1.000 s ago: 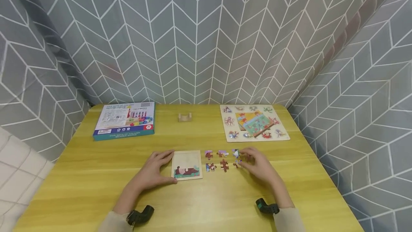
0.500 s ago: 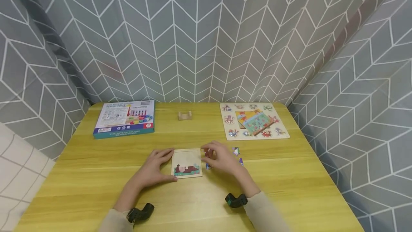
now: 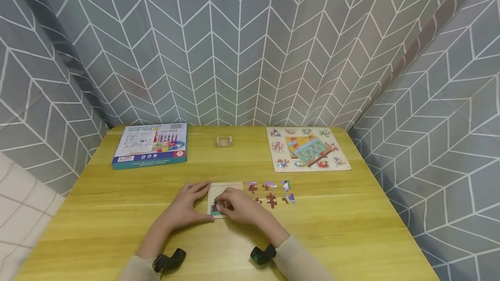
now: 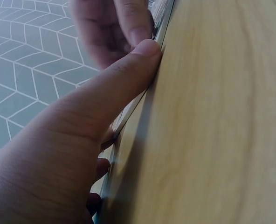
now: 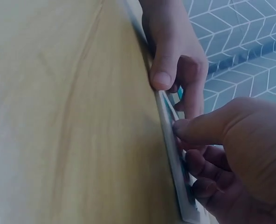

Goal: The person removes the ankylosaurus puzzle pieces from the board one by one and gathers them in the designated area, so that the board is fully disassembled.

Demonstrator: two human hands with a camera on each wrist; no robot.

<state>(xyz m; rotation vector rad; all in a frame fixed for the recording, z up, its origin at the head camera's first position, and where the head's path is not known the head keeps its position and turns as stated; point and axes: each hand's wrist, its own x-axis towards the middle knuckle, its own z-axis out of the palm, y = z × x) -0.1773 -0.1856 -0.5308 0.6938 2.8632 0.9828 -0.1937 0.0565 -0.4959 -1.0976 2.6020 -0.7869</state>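
A small square wooden puzzle tray (image 3: 228, 184) lies flat on the table, with brown and green picture pieces (image 3: 215, 210) along its lower edge. My left hand (image 3: 186, 206) holds the tray's left side, index finger at the upper corner and thumb at the lower one. Over the tray's lower part is my right hand (image 3: 239, 206), fingers loosely bent, fingertips at the fitted pieces. In the right wrist view its thumb (image 5: 189, 129) and fingers stand slightly apart, with no piece visible between them. Two rows of loose jigsaw pieces (image 3: 271, 200) lie right of the tray, one partly hidden by the right hand.
A large wooden peg board (image 3: 276, 166) with sea-animal figures stands back right, two picture boards (image 3: 312, 151) on it. At back left lies a flat toy box (image 3: 150, 144). A small notched wooden block (image 3: 224, 142) sits between them. Patterned curtain (image 3: 234, 55) borders the table (image 3: 351, 220).
My right hand has moved left from the loose pieces onto the tray's lower part. Both rows of loose pieces stay where they were. The left hand keeps its place on the tray.
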